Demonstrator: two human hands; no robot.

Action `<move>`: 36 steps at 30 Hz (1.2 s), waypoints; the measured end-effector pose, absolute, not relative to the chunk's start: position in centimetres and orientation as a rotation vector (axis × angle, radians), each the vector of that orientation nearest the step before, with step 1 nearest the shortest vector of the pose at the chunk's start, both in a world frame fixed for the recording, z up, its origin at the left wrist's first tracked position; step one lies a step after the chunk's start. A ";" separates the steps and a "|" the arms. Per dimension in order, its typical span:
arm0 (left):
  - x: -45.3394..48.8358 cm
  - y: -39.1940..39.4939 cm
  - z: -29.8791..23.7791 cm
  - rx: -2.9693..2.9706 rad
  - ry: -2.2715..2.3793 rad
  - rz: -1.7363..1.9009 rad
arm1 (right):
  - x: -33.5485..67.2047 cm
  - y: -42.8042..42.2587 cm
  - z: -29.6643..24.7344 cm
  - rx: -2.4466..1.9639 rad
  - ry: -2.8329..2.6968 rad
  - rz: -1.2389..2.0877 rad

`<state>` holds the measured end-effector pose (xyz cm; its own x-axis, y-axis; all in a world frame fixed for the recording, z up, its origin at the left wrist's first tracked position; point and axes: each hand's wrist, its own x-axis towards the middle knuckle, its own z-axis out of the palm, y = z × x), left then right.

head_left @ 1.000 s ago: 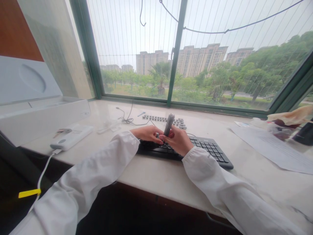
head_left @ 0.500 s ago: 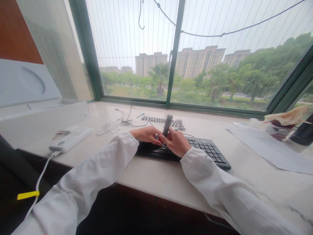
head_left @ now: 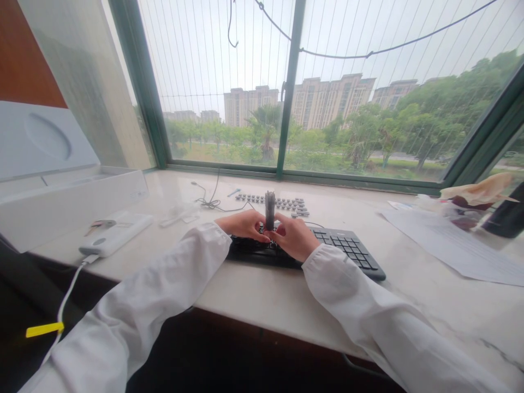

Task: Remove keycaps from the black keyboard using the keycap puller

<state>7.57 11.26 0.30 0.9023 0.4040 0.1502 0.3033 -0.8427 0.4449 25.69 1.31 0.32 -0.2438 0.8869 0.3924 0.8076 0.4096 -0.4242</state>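
A black keyboard [head_left: 354, 252] lies on the pale tabletop in front of me, with its number pad on the right. Many keycaps are off its left and middle part, which my hands partly cover. My right hand [head_left: 295, 236] is closed around a dark stick-like tool [head_left: 269, 212], which stands nearly upright over the bare part. Its top end looks ragged; its lower end is hidden by fingers. Close by on the left, my left hand [head_left: 244, 225] is closed, thumb and fingertips together beside the tool's lower end; what they grip is hidden. Loose keycaps [head_left: 292, 205] lie in rows behind the keyboard.
A thin dark cable [head_left: 210, 204] and a small blue item [head_left: 234, 192] lie behind my left hand. On the left are a white device [head_left: 117, 234] with keys on it and an open white box [head_left: 73, 204]. Papers [head_left: 446, 240] lie right, below the window.
The tool has swung from leaning right to nearly upright and moved slightly left. My right fingers have shifted with it; my left hand stays nearly in place.
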 end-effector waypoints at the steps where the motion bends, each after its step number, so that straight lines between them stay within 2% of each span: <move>1: 7.6 11.2 0.3 2.644 0.506 0.330 | 25.6 1.3 0.4 -1.458 -2.084 0.170; 13: 7.7 10.3 0.9 2.575 0.401 0.379 | 25.8 1.7 -0.4 -1.545 -1.970 0.341; 25: 7.8 10.4 0.9 2.604 0.381 0.433 | 25.9 1.8 0.2 -1.470 -2.065 0.285; 32: 7.8 10.1 1.0 2.558 0.486 0.412 | 28.1 3.9 -1.0 -1.312 -2.045 0.609; 36: 7.9 9.6 1.5 2.564 0.546 0.379 | 28.5 4.5 -1.4 -1.238 -2.067 0.668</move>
